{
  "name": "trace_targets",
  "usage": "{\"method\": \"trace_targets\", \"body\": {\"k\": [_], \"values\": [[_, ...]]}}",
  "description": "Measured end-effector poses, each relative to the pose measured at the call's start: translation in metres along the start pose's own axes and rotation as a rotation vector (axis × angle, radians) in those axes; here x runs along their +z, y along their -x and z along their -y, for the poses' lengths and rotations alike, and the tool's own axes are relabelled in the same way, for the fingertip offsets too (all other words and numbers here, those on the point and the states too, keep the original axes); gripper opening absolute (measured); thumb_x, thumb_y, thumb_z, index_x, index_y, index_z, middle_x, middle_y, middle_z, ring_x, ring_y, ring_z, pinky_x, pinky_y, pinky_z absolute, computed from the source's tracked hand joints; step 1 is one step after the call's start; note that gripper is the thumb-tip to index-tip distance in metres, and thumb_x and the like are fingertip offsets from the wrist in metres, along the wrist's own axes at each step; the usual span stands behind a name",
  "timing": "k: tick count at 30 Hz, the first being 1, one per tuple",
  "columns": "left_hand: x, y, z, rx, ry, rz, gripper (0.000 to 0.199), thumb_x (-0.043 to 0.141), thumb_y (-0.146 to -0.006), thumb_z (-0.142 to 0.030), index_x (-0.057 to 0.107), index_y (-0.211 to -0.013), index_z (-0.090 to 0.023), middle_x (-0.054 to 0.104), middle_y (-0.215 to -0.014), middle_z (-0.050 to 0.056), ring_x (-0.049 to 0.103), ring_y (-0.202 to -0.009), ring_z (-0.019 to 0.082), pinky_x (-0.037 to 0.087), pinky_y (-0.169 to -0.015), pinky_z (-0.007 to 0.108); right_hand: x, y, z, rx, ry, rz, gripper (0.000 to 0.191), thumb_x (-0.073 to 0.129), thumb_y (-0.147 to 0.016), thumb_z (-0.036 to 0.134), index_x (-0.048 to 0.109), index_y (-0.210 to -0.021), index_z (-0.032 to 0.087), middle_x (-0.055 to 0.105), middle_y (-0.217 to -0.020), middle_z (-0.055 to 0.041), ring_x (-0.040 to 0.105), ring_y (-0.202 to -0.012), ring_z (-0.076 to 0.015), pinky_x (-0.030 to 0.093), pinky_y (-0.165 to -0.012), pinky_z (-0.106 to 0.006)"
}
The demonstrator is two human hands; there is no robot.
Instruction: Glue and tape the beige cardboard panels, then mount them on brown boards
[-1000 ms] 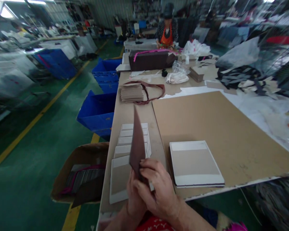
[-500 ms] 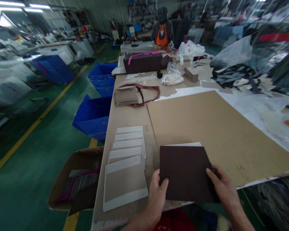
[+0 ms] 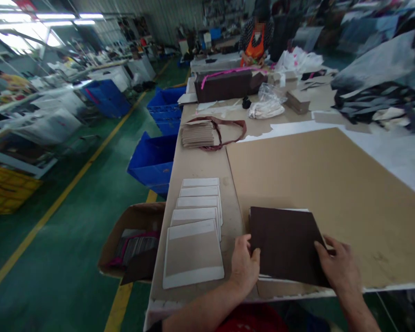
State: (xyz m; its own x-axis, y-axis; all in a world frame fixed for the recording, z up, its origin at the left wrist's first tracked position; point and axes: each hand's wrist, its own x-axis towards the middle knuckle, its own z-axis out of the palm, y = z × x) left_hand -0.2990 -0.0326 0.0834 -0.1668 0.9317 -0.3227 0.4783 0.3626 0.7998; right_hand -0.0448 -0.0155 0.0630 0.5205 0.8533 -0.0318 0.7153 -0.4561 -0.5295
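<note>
A dark brown rectangular panel [image 3: 287,244] lies almost flat near the front edge of the table, on top of a pale piece whose white edges peek out behind and in front. My left hand [image 3: 245,263] grips its left edge, thumb toward the near corner. On the opposite edge, my right hand [image 3: 340,265] holds it between thumb and fingers; some fingertips are hidden. To the left, several beige panels with white borders [image 3: 193,253] overlap in a row running away from me.
A large tan board [image 3: 332,184] covers the table's right side. Further back are a bundle of card pieces [image 3: 198,133], a brown strap [image 3: 244,131] and a plastic bag [image 3: 268,103]. Blue bins [image 3: 152,161] and a carton [image 3: 107,249] stand left. A person in an orange apron [image 3: 256,46] works opposite.
The brown panel has come down onto the pale piece, lining up with it more closely. Both hands moved with it, still at its sides. The whole view has shifted as the head turned left.
</note>
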Motion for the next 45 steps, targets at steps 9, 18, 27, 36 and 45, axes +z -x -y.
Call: {"method": "trace_targets", "body": {"k": [9, 18, 27, 36, 45], "values": [[-0.108, -0.004, 0.136, 0.070, -0.372, -0.551, 0.053, 0.045, -0.085, -0.021, 0.035, -0.136, -0.012, 0.036, -0.142, 0.020, 0.029, -0.137, 0.030, 0.028, -0.112, 0.052, 0.066, 0.127, 0.126, -0.505, -0.395, 0.597, 0.040, 0.046, -0.086, 0.035, 0.058, -0.122, 0.022, 0.057, -0.122, -0.0095, 0.061, -0.099, -0.0198, 0.051, -0.086, -0.033], [-0.145, 0.003, 0.214, 0.003, -0.573, -0.504, 0.062, 0.045, -0.088, -0.034, 0.028, -0.141, -0.006, 0.028, -0.150, 0.025, 0.023, -0.142, 0.034, 0.027, -0.113, 0.054, 0.149, 0.182, 0.150, -0.026, -0.369, 0.710, 0.052, 0.058, -0.072, 0.046, 0.057, -0.113, 0.015, 0.065, -0.097, -0.0099, 0.063, -0.089, -0.0255, 0.050, -0.082, -0.036], [-0.167, 0.003, 0.220, 0.037, -0.364, -0.504, 0.061, 0.045, -0.087, -0.042, 0.036, -0.136, -0.007, 0.042, -0.140, 0.021, 0.037, -0.134, 0.033, 0.031, -0.111, 0.053, 0.142, 0.182, 0.192, -0.140, -0.388, 0.665, 0.026, 0.053, -0.080, 0.048, 0.049, -0.073, 0.023, 0.054, -0.064, 0.0022, 0.049, -0.062, -0.0168, 0.037, -0.059, -0.028], [-0.142, 0.011, 0.138, -0.145, 0.110, -0.403, 0.047, 0.040, -0.090, -0.044, 0.049, -0.129, -0.019, 0.058, -0.126, 0.011, 0.053, -0.119, 0.026, 0.040, -0.105, 0.044, 0.059, 0.127, 0.160, 0.016, -0.853, 0.665, 0.034, 0.057, -0.079, 0.052, 0.059, -0.089, 0.019, 0.066, -0.083, -0.0018, 0.057, -0.075, -0.0179, 0.046, -0.067, -0.026], [-0.025, -0.012, 0.018, 0.054, 0.336, 0.080, 0.035, 0.049, -0.085, -0.024, 0.054, -0.118, -0.018, 0.066, -0.098, 0.006, 0.061, -0.086, 0.016, 0.047, -0.082, 0.030, -0.011, 0.029, 0.017, 0.128, -0.375, 0.211, 0.059, 0.057, -0.071, 0.060, 0.062, -0.114, 0.019, 0.069, -0.090, -0.0054, 0.062, -0.079, -0.0235, 0.049, -0.071, -0.035]]}}
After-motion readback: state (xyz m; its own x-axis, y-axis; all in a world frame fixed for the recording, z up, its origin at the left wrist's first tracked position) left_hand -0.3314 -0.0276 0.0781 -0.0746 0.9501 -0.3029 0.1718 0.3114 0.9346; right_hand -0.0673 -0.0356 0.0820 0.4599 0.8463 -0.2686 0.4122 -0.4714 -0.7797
